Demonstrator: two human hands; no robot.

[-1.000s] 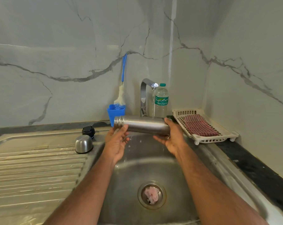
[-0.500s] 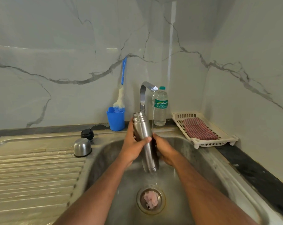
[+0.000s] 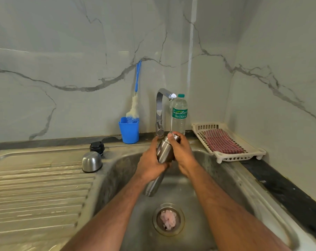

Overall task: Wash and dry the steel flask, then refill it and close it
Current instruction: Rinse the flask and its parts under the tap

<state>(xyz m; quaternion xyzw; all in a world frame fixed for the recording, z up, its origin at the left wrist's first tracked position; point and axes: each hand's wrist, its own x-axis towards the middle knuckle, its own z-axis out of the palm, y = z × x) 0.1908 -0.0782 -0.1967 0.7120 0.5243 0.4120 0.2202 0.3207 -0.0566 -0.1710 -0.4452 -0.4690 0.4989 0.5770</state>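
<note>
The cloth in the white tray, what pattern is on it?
The cloth has a red and white check pattern, seen in the head view, lying folded in the white tray.

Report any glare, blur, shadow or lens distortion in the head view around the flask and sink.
Head view: wide-angle bending curves the counter edge and the wall seam; soft, even light with faint shadows; dull highlights on the steel flask, the tap and the steel cap; the drainboard smears toward the lower left corner; both hands are fairly sharp.

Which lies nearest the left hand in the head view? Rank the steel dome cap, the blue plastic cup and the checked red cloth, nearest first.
From the left hand:
1. Blue plastic cup, behind it, leftward.
2. Steel dome cap, on the drainboard to its left; close to the cup's rank.
3. Checked red cloth, far right, in the white tray.
</note>
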